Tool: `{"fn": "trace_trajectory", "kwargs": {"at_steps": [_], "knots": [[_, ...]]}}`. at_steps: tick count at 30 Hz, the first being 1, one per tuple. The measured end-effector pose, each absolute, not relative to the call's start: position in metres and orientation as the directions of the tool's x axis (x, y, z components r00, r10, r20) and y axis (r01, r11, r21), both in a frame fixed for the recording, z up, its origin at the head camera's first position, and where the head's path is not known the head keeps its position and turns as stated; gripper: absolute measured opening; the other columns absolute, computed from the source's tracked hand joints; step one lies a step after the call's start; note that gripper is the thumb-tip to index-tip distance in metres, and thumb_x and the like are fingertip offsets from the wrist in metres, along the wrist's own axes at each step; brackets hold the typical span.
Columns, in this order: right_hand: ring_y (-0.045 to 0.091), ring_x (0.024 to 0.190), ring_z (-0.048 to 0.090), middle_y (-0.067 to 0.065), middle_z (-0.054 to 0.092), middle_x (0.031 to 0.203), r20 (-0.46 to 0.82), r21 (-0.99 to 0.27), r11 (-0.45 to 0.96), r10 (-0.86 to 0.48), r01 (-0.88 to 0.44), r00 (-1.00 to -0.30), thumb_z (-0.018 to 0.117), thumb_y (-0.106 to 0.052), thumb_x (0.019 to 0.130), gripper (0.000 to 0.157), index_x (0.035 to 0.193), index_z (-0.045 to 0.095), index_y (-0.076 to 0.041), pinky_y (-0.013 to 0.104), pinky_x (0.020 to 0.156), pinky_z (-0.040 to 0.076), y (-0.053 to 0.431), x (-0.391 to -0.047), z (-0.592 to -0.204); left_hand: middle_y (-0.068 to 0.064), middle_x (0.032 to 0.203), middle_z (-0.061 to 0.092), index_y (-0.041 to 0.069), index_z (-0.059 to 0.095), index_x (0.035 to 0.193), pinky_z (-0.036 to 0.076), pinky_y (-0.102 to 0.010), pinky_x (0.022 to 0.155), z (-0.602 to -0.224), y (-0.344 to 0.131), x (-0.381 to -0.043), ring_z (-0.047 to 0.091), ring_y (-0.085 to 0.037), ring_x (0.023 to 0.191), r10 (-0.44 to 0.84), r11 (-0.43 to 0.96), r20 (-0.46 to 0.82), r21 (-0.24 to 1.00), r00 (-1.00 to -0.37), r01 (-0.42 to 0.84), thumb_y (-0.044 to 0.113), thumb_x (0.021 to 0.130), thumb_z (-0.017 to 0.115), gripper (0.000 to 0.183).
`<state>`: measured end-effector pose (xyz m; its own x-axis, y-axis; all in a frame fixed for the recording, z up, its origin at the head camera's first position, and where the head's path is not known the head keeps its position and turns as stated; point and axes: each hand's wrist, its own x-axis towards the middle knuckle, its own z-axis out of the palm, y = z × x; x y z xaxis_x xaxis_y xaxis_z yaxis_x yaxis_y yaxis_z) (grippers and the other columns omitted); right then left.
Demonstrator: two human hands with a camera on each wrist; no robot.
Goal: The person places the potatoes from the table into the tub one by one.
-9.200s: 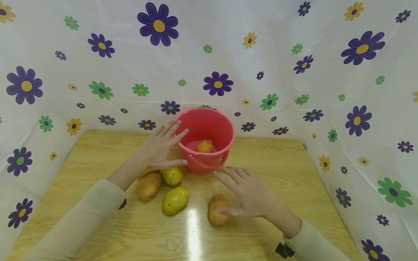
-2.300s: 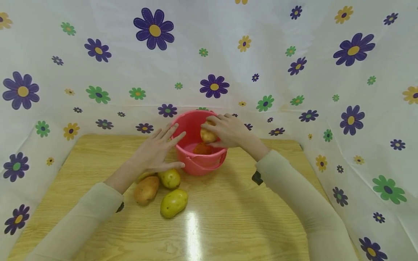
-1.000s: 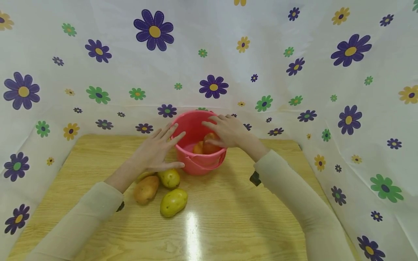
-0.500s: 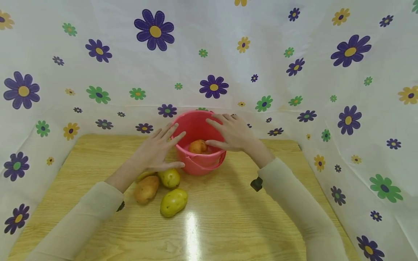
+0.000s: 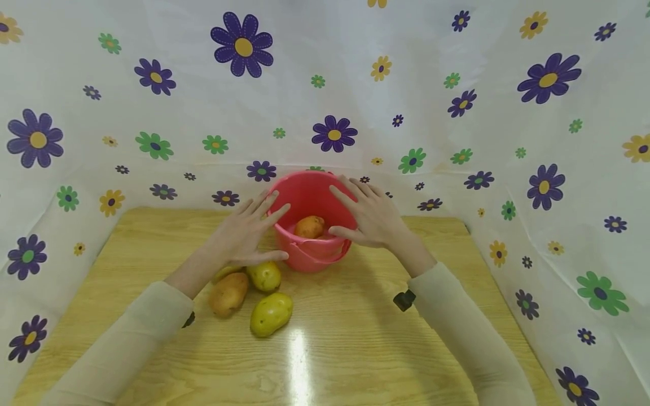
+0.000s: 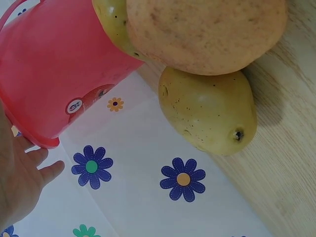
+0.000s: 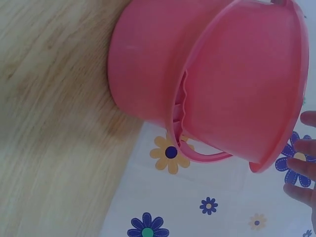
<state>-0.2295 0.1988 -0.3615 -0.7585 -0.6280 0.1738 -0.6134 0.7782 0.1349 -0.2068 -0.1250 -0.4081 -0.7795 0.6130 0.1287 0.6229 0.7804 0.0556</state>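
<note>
1. Around the pink plastic bucket point(image 5: 315, 248), our left hand point(image 5: 246, 235) and right hand point(image 5: 374, 217) spread wide, the left perhaps steadying it; an oval brown potato point(image 5: 309, 226) lies inside.
2. Left wrist: an oval yellow potato point(image 6: 207, 112) sits outside.
3. Right wrist: our parted fingers point(image 7: 305, 169) hold nothing.

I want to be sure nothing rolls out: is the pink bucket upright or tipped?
Upright: the pink bucket stands on the table, mouth up, with a brown potato-like item inside.
</note>
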Motion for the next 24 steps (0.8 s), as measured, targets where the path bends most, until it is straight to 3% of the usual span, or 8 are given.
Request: {"fn": "trace_trajectory", "kwargs": {"at_steps": [7, 11, 15, 24], "knots": [[0.041, 0.159, 0.034, 0.016, 0.027, 0.175, 0.193, 0.140, 0.788, -0.615, -0.599, -0.764, 0.049, -0.073, 0.094, 0.095, 0.168, 0.030, -0.017, 0.062, 0.125, 0.038, 0.207, -0.220, -0.370, -0.017, 0.178, 0.014, 0.021, 0.021, 0.170, 0.024, -0.064, 0.132, -0.408, -0.124, -0.206, 0.009, -0.041, 0.166, 0.613, 0.780, 0.123, 0.065, -0.781, 0.623, 0.080, 0.089, 0.054, 0.106], [0.041, 0.160, 0.033, 0.014, 0.025, 0.176, 0.210, 0.136, 0.793, -0.609, -0.593, -0.765, 0.023, -0.086, 0.095, 0.101, 0.168, 0.029, -0.016, 0.062, 0.126, 0.038, 0.212, -0.217, -0.377, -0.016, 0.179, 0.013, 0.021, 0.021, 0.170, 0.025, -0.065, 0.131, -0.408, -0.124, -0.206, 0.008, -0.041, 0.166, 0.611, 0.781, 0.123, 0.070, -0.782, 0.621, 0.080, 0.089, 0.055, 0.106], [0.041, 0.160, 0.034, 0.014, 0.025, 0.176, 0.224, 0.139, 0.802, -0.597, -0.581, -0.771, -0.003, -0.092, 0.088, 0.115, 0.168, 0.029, -0.015, 0.061, 0.126, 0.037, 0.216, -0.215, -0.385, -0.016, 0.179, 0.012, 0.020, 0.021, 0.170, 0.024, -0.064, 0.131, -0.408, -0.124, -0.206, 0.009, -0.042, 0.166, 0.609, 0.783, 0.120, 0.069, -0.784, 0.618, 0.080, 0.089, 0.055, 0.106], [0.041, 0.159, 0.036, 0.015, 0.021, 0.177, 0.207, 0.098, 0.825, -0.565, -0.557, -0.799, -0.004, -0.092, 0.087, 0.116, 0.168, 0.027, -0.016, 0.062, 0.125, 0.039, 0.221, -0.212, -0.396, -0.018, 0.178, 0.016, 0.019, 0.022, 0.170, 0.027, -0.066, 0.130, -0.407, -0.123, -0.207, 0.012, -0.043, 0.165, 0.611, 0.784, 0.118, 0.048, -0.783, 0.619, 0.080, 0.089, 0.054, 0.106]]}}
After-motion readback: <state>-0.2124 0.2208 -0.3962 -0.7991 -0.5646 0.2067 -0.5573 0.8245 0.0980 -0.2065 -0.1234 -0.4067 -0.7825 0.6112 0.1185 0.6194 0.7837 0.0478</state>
